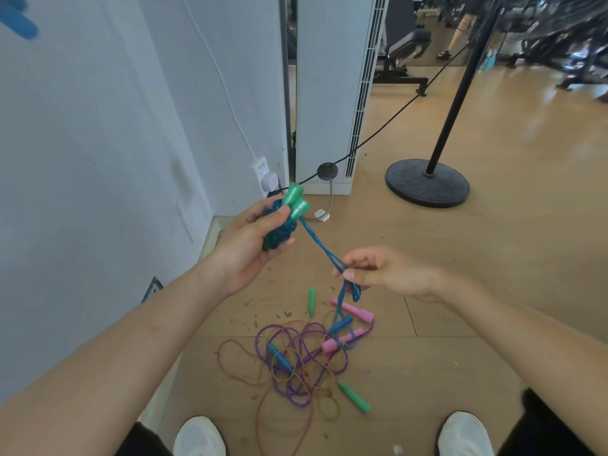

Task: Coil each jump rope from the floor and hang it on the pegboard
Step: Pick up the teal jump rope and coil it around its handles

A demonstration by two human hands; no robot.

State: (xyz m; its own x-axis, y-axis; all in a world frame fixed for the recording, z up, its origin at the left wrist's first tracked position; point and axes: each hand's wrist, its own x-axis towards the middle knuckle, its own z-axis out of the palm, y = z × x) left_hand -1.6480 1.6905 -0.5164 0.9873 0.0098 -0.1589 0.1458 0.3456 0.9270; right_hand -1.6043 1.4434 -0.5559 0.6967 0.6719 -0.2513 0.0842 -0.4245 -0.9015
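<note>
My left hand (250, 245) grips a blue jump rope (317, 246) by its two green handles (296, 202), with a wound bundle of the rope in the palm. The free doubled strand runs down to the right, where my right hand (385, 274) pinches it between thumb and fingers; a short loop hangs below. On the floor lies a tangle of other ropes (296, 360): a purple one with blue handles, one with pink handles (348, 324), and a thin brownish one with green handles (354, 398). The pegboard is not in view.
A white wall (98, 159) stands close on the left with a plugged-in socket (266, 179). A white cabinet (332, 93) is ahead, and a black stand with a round base (427, 184) at the right. A black cord crosses the wooden floor. My shoes are at the bottom edge.
</note>
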